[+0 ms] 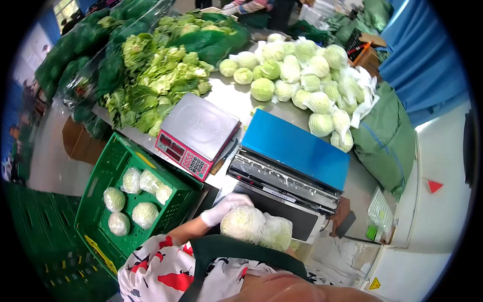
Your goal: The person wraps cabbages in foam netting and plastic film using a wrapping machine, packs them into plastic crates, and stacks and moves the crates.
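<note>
Two pale green cabbages (246,224) side by side, apparently in clear film, are held close in front of my apron. My left hand (230,207), in a white glove, curls round the far left side of the left cabbage. Of my right hand almost nothing shows; the right cabbage (276,232) hides it, and its fingers cannot be seen. Just beyond the cabbages is the film wrapping machine (287,176), with its dark plate and a blue lid (297,147). A digital scale (198,128) with a red front stands to its left.
Several wrapped cabbages lie in a green crate (95,186) at left. Loose outer leaves (166,75) are heaped behind the scale. Many cabbages in white netting (302,70) are piled at the back right, beside a green sack (387,136). A knife (221,161) lies beside the scale.
</note>
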{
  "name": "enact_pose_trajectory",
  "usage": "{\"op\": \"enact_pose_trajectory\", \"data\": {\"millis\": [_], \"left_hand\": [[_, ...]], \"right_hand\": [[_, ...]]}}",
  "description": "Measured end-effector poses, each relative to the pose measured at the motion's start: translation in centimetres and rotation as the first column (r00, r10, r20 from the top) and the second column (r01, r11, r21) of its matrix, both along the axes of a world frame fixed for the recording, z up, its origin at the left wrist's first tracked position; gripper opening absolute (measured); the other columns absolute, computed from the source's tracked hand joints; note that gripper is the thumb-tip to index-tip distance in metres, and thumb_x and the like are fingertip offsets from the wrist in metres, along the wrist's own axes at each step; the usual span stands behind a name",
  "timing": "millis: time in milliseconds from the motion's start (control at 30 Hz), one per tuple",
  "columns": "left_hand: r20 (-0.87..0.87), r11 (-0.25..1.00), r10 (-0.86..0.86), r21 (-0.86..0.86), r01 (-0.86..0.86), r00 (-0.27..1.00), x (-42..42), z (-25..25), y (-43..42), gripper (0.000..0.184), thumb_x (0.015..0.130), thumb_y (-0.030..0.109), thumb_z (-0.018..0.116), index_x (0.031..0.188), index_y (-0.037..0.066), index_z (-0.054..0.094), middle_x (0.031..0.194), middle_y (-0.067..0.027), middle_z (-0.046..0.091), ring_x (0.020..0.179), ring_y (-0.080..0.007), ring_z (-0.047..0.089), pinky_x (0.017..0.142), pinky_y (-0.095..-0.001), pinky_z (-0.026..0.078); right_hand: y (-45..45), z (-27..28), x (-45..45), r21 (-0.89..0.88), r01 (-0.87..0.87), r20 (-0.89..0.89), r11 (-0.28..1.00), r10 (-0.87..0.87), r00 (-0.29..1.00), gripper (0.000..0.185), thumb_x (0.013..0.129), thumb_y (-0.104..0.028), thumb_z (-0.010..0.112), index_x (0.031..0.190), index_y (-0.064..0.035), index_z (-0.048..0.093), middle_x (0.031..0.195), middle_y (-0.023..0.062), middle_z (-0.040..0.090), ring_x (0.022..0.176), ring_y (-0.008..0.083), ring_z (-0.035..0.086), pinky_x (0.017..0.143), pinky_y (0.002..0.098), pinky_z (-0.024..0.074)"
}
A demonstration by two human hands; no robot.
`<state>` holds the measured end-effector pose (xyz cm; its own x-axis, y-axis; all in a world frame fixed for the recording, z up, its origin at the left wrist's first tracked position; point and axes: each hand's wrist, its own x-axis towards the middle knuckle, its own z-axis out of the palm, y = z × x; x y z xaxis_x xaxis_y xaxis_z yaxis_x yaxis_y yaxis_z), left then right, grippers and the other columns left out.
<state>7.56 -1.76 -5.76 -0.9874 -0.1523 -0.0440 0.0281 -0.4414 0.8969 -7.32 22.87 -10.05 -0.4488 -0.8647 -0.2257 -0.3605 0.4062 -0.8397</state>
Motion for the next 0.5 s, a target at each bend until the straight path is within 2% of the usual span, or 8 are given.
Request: {"op": "enact_pose_trajectory", "data": {"millis": [100, 167, 233, 267, 300, 333, 467, 500], "left_hand": [[-0.121, 0.829, 0.045, 0.559, 0.031, 0.992, -1.6, 4.6, 1.0, 0.048, 0.088, 0.023, 0.058, 0.131, 0.001, 0.055, 0.131, -0.0129, 0.058, 0.125, -0.0249, 0.052, 0.102, -0.0335, 0.043], [-0.254, 0.692, -0.086, 0.68, 0.242, 0.963, 0.3, 8.0, 0.9, 0.058, 0.09, 0.024, 0.06, 0.138, -0.005, 0.049, 0.142, -0.0144, 0.053, 0.129, -0.0257, 0.051, 0.11, -0.0367, 0.038], [-0.414, 0.989, 0.058, 0.149, 0.004, 0.909, 2.7, 0.6, 0.6, 0.042, 0.093, 0.016, 0.055, 0.129, -0.006, 0.058, 0.133, -0.0155, 0.06, 0.125, -0.0266, 0.055, 0.108, -0.0385, 0.041], [-0.223, 0.911, 0.166, 0.408, -0.062, 0.961, 4.0, 2.8, 1.0, 0.033, 0.094, 0.009, 0.052, 0.121, -0.006, 0.064, 0.125, -0.0157, 0.065, 0.119, -0.0272, 0.059, 0.105, -0.0378, 0.044], [-0.244, 0.951, 0.242, 0.249, -0.181, 0.939, 5.4, 6.2, 0.3, 0.034, 0.094, 0.011, 0.053, 0.122, -0.005, 0.063, 0.125, -0.0147, 0.065, 0.118, -0.0258, 0.06, 0.104, -0.0356, 0.044], [-0.112, 0.929, 0.297, 0.261, -0.261, 0.948, 5.4, 0.9, 0.8, 0.035, 0.096, 0.014, 0.051, 0.122, -0.005, 0.063, 0.125, -0.0145, 0.065, 0.118, -0.0249, 0.06, 0.104, -0.0359, 0.044], [-0.02, 0.538, 0.566, 0.766, -0.351, 0.824, 8.7, 8.0, -2.1, 0.039, 0.1, 0.023, 0.049, 0.128, -0.005, 0.056, 0.126, -0.015, 0.064, 0.118, -0.0221, 0.06, 0.105, -0.0369, 0.045], [-0.042, 0.561, 0.813, 0.326, -0.761, 0.581, 9.9, 9.8, -2.0, 0.051, 0.102, 0.031, 0.051, 0.137, -0.005, 0.047, 0.134, -0.0177, 0.058, 0.123, -0.0214, 0.056, 0.108, -0.0371, 0.042]], "right_hand": [[-2.5, 2.9, -1.3, -0.163, -0.21, -0.065, 0.964, 0.201, 0.977, 0.027, 0.097, -0.012, 0.05, 0.121, -0.0014, 0.057, 0.114, 0.0096, 0.06, 0.101, 0.02, 0.059, 0.085, 0.0314, 0.0484], [-4.1, 5.1, -1.8, -0.246, -0.219, 0.108, 0.944, 0.251, 0.962, 0.03, 0.098, -0.012, 0.049, 0.125, -0.0006, 0.057, 0.12, 0.011, 0.061, 0.107, 0.0207, 0.06, 0.089, 0.0313, 0.0495], [-5.7, 8.3, -0.6, -0.24, -0.041, 0.563, 0.97, 0.174, 0.808, 0.039, 0.101, -0.022, 0.043, 0.133, -0.0001, 0.052, 0.128, 0.0131, 0.059, 0.115, 0.0233, 0.058, 0.098, 0.0348, 0.0467], [-6.5, 10.5, 0.5, -0.159, 0.156, 0.827, 0.975, 0.045, 0.56, 0.048, 0.104, -0.032, 0.037, 0.138, -0.0001, 0.047, 0.133, 0.0146, 0.056, 0.12, 0.0254, 0.057, 0.103, 0.0383, 0.0434], [-7.2, 12.7, 1.7, -0.019, 0.331, 0.958, 0.943, -0.077, 0.276, 0.057, 0.107, -0.042, 0.032, 0.144, -0.0001, 0.041, 0.139, 0.016, 0.053, 0.124, 0.0275, 0.055, 0.109, 0.0418, 0.04], [-6.8, 10.6, 2.0, -0.017, 0.262, 0.936, 0.965, -0.077, 0.342, 0.061, 0.106, -0.046, 0.028, 0.144, -0.0003, 0.042, 0.139, 0.0164, 0.053, 0.126, 0.0286, 0.054, 0.111, 0.0423, 0.0375], [-12.8, 10.3, 4.0, -0.103, 0.034, 0.88, 0.994, 0.075, 0.469, 0.063, 0.105, -0.05, 0.028, 0.142, -0.0016, 0.046, 0.138, 0.0159, 0.055, 0.125, 0.0282, 0.054, 0.109, 0.0412, 0.0383], [-15.0, 10.6, 5.2, -0.04, 0.116, 0.928, 0.992, -0.006, 0.373, 0.061, 0.106, -0.047, 0.029, 0.143, -0.0014, 0.045, 0.138, 0.0156, 0.055, 0.125, 0.0275, 0.054, 0.109, 0.0409, 0.039]]}}
